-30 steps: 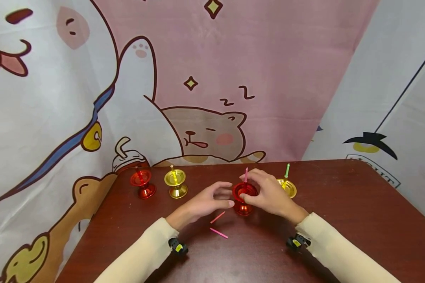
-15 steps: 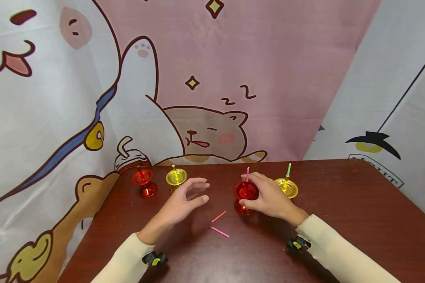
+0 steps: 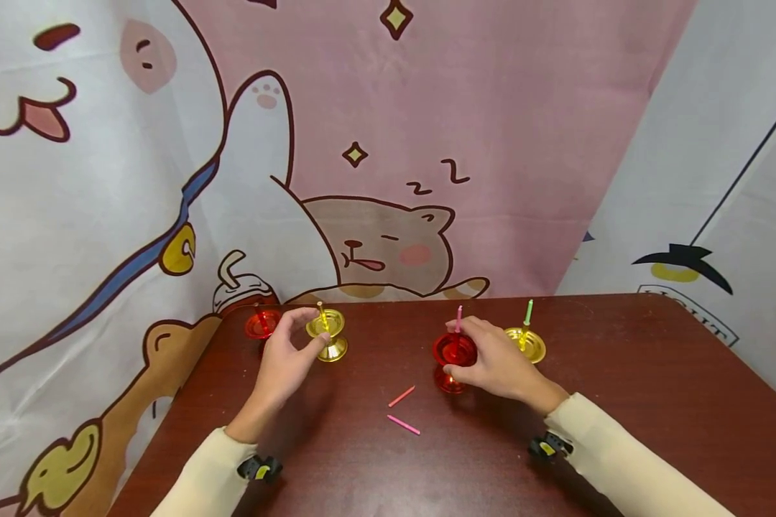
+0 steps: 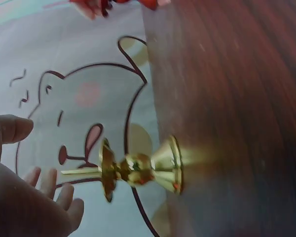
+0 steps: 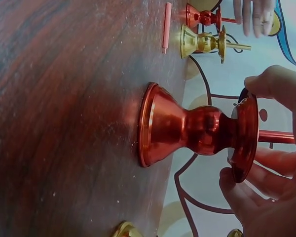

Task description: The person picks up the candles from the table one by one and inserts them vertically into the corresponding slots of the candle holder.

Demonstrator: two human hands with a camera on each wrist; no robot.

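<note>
My right hand (image 3: 499,359) grips the dish rim of a red metal candle holder (image 5: 167,128), thumb and fingers on opposite sides. The holder stands upright on the table, a thin pink candle (image 3: 459,319) rising from its post. My left hand (image 3: 284,359) is at the gold candle holder (image 3: 333,350) on the left, fingers spread beside its bare post; the left wrist view shows no grip on it. Partly behind that hand stands another red candle holder (image 3: 259,327). Right of my right hand, a second gold candle holder (image 3: 534,352) bears a green candle (image 3: 528,313).
Two loose thin candles lie on the dark wooden table (image 3: 375,474): a red candle (image 3: 402,396) and a pink candle (image 3: 404,425). A printed cartoon cloth (image 3: 504,143) hangs behind the table's back edge.
My left hand has moved left, from beside the red holder to the left gold holder. The right hand keeps its place at the red holder's dish.
</note>
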